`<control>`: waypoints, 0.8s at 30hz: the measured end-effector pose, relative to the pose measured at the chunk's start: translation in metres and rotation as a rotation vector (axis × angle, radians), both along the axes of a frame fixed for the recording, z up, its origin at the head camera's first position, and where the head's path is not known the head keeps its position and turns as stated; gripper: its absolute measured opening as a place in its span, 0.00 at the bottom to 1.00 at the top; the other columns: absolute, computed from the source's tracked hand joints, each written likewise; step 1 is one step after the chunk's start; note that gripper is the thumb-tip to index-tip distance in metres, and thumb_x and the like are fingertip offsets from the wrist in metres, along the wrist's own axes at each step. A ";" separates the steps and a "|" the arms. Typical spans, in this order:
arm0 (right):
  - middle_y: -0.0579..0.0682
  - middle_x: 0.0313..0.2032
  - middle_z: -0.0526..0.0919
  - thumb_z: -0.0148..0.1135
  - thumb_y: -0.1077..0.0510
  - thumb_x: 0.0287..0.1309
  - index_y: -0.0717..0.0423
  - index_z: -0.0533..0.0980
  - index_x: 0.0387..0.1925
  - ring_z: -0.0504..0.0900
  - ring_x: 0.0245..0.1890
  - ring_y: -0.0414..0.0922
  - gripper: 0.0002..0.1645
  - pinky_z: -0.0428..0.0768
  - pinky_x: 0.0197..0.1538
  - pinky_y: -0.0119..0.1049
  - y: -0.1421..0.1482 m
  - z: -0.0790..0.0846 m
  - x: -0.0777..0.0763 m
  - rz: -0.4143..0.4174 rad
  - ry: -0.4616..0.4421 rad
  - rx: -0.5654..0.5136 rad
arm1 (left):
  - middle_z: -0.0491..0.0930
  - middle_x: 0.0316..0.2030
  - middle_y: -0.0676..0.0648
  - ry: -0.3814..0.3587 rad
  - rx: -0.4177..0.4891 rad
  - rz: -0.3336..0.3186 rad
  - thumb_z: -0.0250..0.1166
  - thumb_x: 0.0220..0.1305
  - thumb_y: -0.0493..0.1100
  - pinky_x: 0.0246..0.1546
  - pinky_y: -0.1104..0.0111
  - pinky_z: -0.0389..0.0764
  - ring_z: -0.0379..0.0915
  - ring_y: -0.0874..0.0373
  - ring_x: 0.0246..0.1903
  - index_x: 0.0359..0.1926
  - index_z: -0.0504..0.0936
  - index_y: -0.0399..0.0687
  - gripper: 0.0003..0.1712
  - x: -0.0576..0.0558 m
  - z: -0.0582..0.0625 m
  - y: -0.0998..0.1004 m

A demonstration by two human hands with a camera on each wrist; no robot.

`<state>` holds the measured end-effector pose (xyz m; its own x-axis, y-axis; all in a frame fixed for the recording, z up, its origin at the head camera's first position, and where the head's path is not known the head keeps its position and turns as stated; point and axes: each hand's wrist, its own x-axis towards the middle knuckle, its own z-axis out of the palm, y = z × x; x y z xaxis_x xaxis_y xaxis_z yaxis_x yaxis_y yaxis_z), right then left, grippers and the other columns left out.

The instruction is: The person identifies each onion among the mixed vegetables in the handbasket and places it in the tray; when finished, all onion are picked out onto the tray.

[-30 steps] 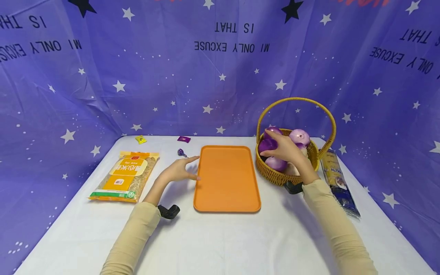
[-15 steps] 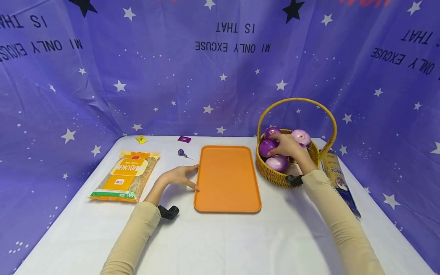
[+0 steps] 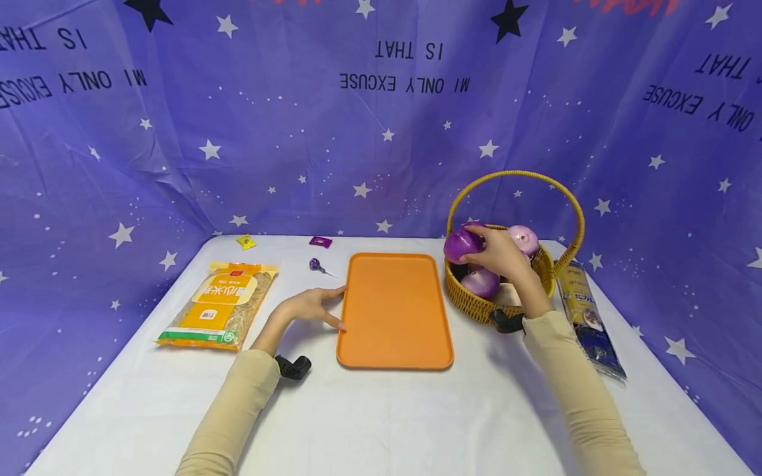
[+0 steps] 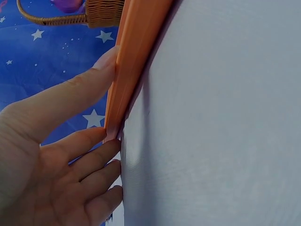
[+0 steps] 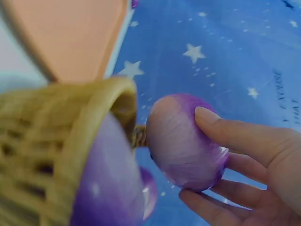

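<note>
In my right hand (image 3: 503, 253) I hold a purple onion (image 3: 463, 246) between thumb and fingers, just above the left rim of the wicker basket (image 3: 470, 303). The right wrist view shows this onion (image 5: 181, 141) apart from another onion (image 5: 110, 174) that sits inside the basket. Several more onions are in the basket, partly covered by my hand. My left hand (image 3: 306, 305) lies at the left edge of the orange tray (image 3: 395, 311). Seen from the left wrist, the thumb (image 4: 70, 94) touches the tray's rim and the extended fingers reach its side.
A bag of grain (image 3: 220, 305) lies at the left. Behind the left hand are a lollipop (image 3: 318, 266), a purple-wrapped sweet (image 3: 321, 242) and a yellow-wrapped sweet (image 3: 246, 242). Right of the basket lies a blue and gold packet (image 3: 586, 317). The basket's tall handle (image 3: 514, 173) arches over it.
The right hand has gripped the purple onion and raised it slightly from the basket. The left hand has come against the tray's edge, leaving the lollipop fully visible.
</note>
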<state>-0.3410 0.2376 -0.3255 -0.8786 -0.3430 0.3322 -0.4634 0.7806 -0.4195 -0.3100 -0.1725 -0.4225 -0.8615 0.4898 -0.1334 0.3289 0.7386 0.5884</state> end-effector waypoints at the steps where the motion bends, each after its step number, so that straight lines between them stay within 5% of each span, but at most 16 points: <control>1: 0.68 0.55 0.76 0.78 0.57 0.45 0.66 0.71 0.62 0.79 0.50 0.63 0.42 0.78 0.53 0.54 -0.003 0.000 0.003 0.002 0.012 -0.025 | 0.60 0.69 0.36 0.004 0.000 0.000 0.77 0.46 0.56 0.68 0.48 0.54 0.53 0.38 0.68 0.72 0.59 0.44 0.57 0.000 0.000 0.000; 6: 0.66 0.53 0.78 0.78 0.57 0.44 0.63 0.73 0.60 0.82 0.46 0.59 0.41 0.81 0.49 0.51 -0.023 -0.007 0.015 0.042 0.082 -0.126 | 0.60 0.69 0.37 -0.003 -0.001 0.007 0.77 0.45 0.57 0.69 0.48 0.54 0.52 0.38 0.68 0.73 0.59 0.45 0.57 -0.001 -0.001 -0.001; 11: 0.63 0.51 0.80 0.77 0.54 0.46 0.60 0.72 0.62 0.83 0.44 0.57 0.41 0.82 0.47 0.48 -0.051 -0.017 0.019 0.092 0.055 -0.181 | 0.60 0.69 0.37 -0.011 0.006 0.009 0.77 0.44 0.57 0.69 0.48 0.53 0.52 0.38 0.68 0.73 0.59 0.45 0.58 -0.002 -0.001 -0.002; 24: 0.59 0.55 0.79 0.78 0.55 0.45 0.60 0.73 0.61 0.80 0.51 0.55 0.41 0.78 0.56 0.49 -0.115 -0.049 -0.011 0.257 -0.058 -0.229 | 0.60 0.69 0.38 -0.031 0.016 0.012 0.78 0.44 0.57 0.69 0.48 0.52 0.51 0.39 0.69 0.72 0.59 0.45 0.58 -0.002 0.000 -0.001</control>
<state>-0.3520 0.1230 -0.3741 -0.7929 -0.4777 0.3783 -0.6028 0.5242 -0.6015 -0.3121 -0.1730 -0.4221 -0.8631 0.4815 -0.1525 0.3013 0.7331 0.6097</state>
